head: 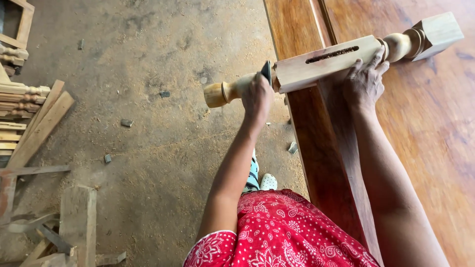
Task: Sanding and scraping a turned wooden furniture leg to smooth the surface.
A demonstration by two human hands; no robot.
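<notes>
At the far left of the frame I see loose wooden slats (37, 128) on the dusty floor (148, 74), and left of centre my left hand (257, 96), arm stretched forward, has its fingers curled tight around a small dark pad (266, 72) pressed to the rounded part of a turned wooden post (326, 59). That post lies across the upper middle on a reddish-brown board (420, 128), one end overhanging the floor. Right of centre, my right hand (365, 81) rests flat on the post's square section, fingers spread wide.
</notes>
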